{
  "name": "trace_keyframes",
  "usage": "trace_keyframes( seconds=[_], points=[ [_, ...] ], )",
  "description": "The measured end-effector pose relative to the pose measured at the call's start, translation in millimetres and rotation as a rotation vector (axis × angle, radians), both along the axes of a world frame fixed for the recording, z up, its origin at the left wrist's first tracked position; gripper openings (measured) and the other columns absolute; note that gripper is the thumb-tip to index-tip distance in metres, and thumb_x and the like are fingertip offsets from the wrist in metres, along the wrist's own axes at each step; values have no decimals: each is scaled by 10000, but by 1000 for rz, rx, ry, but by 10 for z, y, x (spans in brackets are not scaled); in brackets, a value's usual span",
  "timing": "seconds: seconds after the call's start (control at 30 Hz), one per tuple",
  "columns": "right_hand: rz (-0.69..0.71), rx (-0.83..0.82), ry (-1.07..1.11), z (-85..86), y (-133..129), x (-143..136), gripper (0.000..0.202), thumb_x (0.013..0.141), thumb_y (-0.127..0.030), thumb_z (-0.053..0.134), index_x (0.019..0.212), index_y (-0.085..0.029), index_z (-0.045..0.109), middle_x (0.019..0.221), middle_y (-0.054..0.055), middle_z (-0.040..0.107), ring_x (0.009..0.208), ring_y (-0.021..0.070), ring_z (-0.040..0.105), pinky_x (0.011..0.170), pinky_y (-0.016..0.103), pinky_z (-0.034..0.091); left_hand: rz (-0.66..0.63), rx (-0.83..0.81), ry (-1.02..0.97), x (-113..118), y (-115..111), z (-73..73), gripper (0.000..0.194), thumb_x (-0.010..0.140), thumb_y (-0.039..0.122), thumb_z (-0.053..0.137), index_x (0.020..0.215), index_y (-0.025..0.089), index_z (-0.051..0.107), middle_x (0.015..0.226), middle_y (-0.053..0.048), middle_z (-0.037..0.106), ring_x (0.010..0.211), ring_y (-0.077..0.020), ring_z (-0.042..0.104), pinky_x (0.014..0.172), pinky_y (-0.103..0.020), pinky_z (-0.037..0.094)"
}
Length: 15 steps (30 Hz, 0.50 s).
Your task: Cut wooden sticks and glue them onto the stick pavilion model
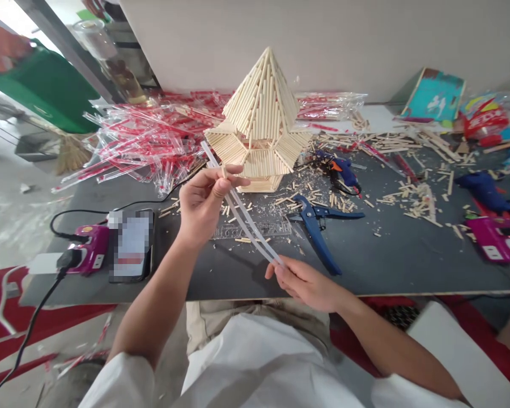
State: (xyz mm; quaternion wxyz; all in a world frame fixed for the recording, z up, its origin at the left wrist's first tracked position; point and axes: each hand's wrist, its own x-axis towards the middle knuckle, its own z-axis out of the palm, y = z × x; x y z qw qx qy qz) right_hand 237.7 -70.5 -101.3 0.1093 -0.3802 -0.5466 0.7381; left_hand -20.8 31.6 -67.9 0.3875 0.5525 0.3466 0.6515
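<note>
Two long translucent glue sticks [249, 224] slant between my hands over the table. My left hand [206, 195] is closed around their upper part, and a short wooden stick piece [224, 171] shows at its fingertips. Lower and to the right, my right hand [304, 282] pinches the lower ends of the glue sticks. Just behind my left hand stands a model built of wooden sticks [263, 107], with a pointed roof and flared panels. A clear ruler [263, 229] lies under the glue sticks. Blue-handled cutters [318, 232] rest right of them.
Red and clear plastic wrappers [153, 136] heap at the back left. A blue glue gun [342, 173] lies among cut stick pieces [340, 199]; another glue gun [484, 190] is farther right. A phone [131, 246] and purple power strip [88, 249] sit at left, with cables.
</note>
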Motion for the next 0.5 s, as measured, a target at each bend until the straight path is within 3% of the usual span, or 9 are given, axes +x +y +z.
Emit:
trace_keyframes(
  seconds=[0.17,0.27,0.33,0.4,0.5],
  points=[
    [-70,215,-108,78,-79,84,478,1115,-615,357,1065,-201,591,694,-62,363,557,94,318,504,233,286,-32,27,-36,0,-5,0,172,987,382,758,977,214,721,1151,-61,798,938,-194,818,962,-403,673],
    [-174,336,-171,184,-112,242,424,1107,-578,429,1015,-206,610,637,-59,385,534,102,356,501,251,284,-48,37,-13,-4,3,-6,194,1002,413,735,985,225,685,1187,-64,798,921,-188,816,892,-385,691],
    [-370,386,-194,296,-96,393,398,1086,-576,490,1051,-212,646,610,-58,396,510,108,360,490,265,275,1,39,28,2,4,-6,233,1007,458,717,993,231,662,1238,-75,788,929,-187,813,784,-332,700],
    [-671,432,-187,428,-16,565,357,1051,-562,579,1073,-221,685,608,-53,403,499,112,348,481,280,258,57,49,58,17,-5,2,227,1008,449,716,1001,228,666,1261,-82,779,912,-174,811,662,-260,679],
    [-1035,547,11,566,251,870,239,975,-464,723,949,-226,709,582,-58,364,460,104,274,439,293,185,36,81,61,51,-37,14,172,1005,374,732,988,208,690,1120,-72,805,746,-140,798,544,-204,631]
  ],
)
